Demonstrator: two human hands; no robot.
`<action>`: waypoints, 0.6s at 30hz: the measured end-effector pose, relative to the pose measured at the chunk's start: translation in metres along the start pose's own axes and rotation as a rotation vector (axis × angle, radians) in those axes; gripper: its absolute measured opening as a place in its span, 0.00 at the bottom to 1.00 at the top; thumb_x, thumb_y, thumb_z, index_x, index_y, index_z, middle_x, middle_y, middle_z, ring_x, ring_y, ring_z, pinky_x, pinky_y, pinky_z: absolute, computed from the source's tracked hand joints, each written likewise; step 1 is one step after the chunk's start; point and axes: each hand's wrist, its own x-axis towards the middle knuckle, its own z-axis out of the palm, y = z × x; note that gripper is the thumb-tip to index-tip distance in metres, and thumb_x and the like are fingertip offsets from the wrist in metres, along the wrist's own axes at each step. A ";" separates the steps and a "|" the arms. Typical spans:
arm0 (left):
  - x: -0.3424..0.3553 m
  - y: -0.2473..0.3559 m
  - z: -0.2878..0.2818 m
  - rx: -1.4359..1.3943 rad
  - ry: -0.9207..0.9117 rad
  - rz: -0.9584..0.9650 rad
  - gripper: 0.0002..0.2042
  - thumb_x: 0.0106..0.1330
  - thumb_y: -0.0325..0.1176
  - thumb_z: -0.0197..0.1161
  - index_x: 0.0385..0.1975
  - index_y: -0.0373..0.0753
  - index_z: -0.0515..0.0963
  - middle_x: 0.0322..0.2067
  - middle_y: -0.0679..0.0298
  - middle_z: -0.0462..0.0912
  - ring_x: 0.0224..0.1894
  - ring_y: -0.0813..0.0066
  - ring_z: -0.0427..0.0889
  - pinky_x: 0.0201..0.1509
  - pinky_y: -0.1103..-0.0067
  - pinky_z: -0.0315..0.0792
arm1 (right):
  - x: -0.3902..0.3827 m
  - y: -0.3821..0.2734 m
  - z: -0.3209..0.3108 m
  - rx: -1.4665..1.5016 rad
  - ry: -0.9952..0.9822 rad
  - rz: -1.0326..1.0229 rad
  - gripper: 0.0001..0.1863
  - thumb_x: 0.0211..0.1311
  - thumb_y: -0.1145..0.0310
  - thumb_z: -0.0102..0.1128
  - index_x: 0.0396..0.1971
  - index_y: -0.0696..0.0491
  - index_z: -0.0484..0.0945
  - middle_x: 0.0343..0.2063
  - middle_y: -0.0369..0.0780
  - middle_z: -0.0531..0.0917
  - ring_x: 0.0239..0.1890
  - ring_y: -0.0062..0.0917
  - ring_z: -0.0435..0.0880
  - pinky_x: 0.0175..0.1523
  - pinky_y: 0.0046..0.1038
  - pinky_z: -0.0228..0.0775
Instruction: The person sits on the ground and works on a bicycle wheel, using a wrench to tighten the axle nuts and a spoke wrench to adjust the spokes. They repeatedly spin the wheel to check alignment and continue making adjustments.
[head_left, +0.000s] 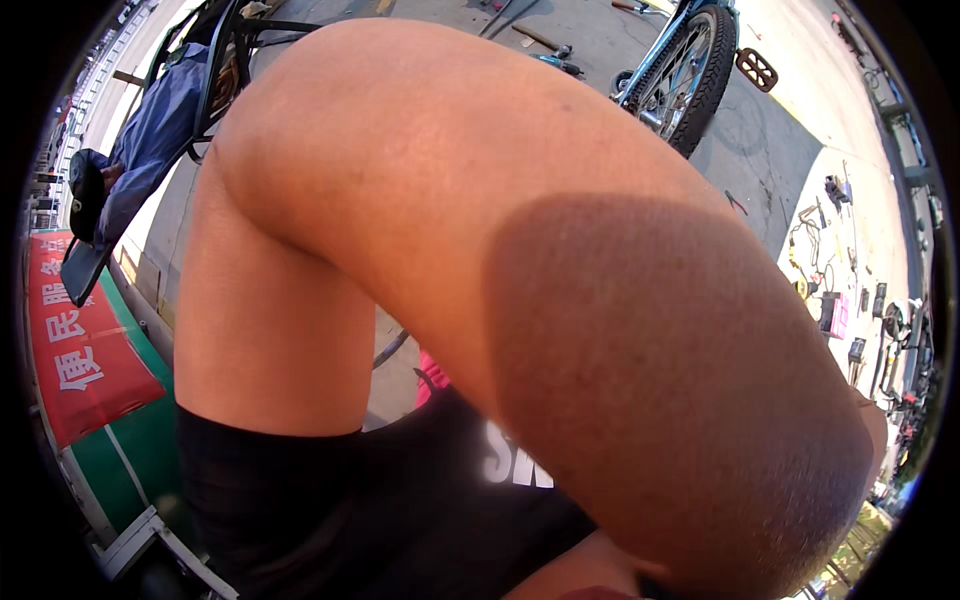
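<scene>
Bare skin of a bent limb [480,150] fills most of the head view, very close to the camera, partly shadowed on the right; I cannot tell for sure whether it is an arm or a leg. Below it are black clothing [270,480] with white print and, behind that, a bit of pink fabric [430,370]. Neither of my hands can be made out; the bare skin hides much of the ground in the middle.
A bicycle wheel with pedal [695,80], a hammer [545,45] and a drill [555,62] lie beyond. Tools and parts [835,315] are spread at right. At left stand a folding chair with blue cloth [160,120] and a red-and-green banner [100,390].
</scene>
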 end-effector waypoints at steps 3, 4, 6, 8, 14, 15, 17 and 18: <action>-0.014 0.023 -0.012 0.026 -0.025 -0.010 0.12 0.45 0.34 0.62 0.29 0.34 0.77 0.24 0.64 0.76 0.25 0.70 0.76 0.25 0.78 0.70 | -0.009 0.009 -0.004 -0.031 -0.025 0.030 0.14 0.63 0.68 0.46 0.45 0.59 0.70 0.36 0.42 0.79 0.36 0.30 0.80 0.42 0.31 0.75; -0.016 0.032 -0.018 0.043 -0.024 -0.003 0.12 0.45 0.34 0.61 0.29 0.34 0.77 0.24 0.64 0.76 0.25 0.70 0.76 0.25 0.78 0.70 | -0.015 0.006 -0.003 -0.050 -0.022 0.033 0.14 0.64 0.68 0.46 0.46 0.59 0.70 0.36 0.42 0.79 0.37 0.30 0.80 0.42 0.30 0.75; -0.025 0.041 -0.025 0.071 -0.029 0.001 0.12 0.45 0.33 0.61 0.29 0.34 0.77 0.25 0.63 0.76 0.26 0.70 0.76 0.24 0.78 0.70 | -0.027 0.000 0.003 -0.106 -0.023 0.006 0.14 0.64 0.68 0.46 0.46 0.59 0.70 0.36 0.42 0.79 0.36 0.30 0.80 0.42 0.30 0.75; -0.032 0.050 -0.031 0.098 -0.043 0.004 0.12 0.45 0.33 0.61 0.29 0.33 0.76 0.25 0.63 0.75 0.26 0.70 0.77 0.24 0.78 0.70 | -0.038 -0.005 0.007 -0.147 -0.010 -0.011 0.14 0.64 0.68 0.46 0.46 0.59 0.71 0.36 0.42 0.79 0.36 0.29 0.80 0.43 0.30 0.74; -0.046 0.062 -0.039 0.142 -0.098 0.019 0.12 0.44 0.31 0.61 0.29 0.33 0.76 0.26 0.63 0.75 0.27 0.70 0.77 0.24 0.79 0.70 | -0.050 -0.016 -0.006 -0.160 0.044 -0.024 0.14 0.63 0.68 0.48 0.45 0.58 0.71 0.38 0.43 0.79 0.38 0.29 0.79 0.44 0.31 0.73; -0.050 0.063 -0.042 0.126 -0.110 0.012 0.12 0.44 0.31 0.61 0.29 0.32 0.76 0.26 0.63 0.75 0.28 0.70 0.77 0.24 0.79 0.70 | -0.055 -0.015 -0.004 -0.141 0.038 -0.011 0.13 0.64 0.68 0.47 0.44 0.58 0.72 0.38 0.42 0.79 0.39 0.28 0.80 0.44 0.29 0.74; -0.056 0.062 -0.043 0.113 -0.162 -0.024 0.12 0.44 0.30 0.60 0.30 0.32 0.76 0.26 0.63 0.75 0.28 0.70 0.77 0.24 0.79 0.70 | -0.050 -0.022 0.015 -0.155 -0.064 -0.031 0.13 0.63 0.68 0.48 0.44 0.59 0.72 0.36 0.43 0.80 0.37 0.28 0.80 0.42 0.30 0.75; -0.060 0.057 -0.041 0.124 -0.203 -0.045 0.12 0.44 0.30 0.60 0.30 0.32 0.76 0.26 0.63 0.75 0.28 0.70 0.77 0.24 0.79 0.70 | -0.042 -0.012 0.007 -0.180 -0.116 -0.101 0.13 0.62 0.66 0.51 0.42 0.58 0.72 0.35 0.42 0.79 0.36 0.30 0.80 0.41 0.32 0.75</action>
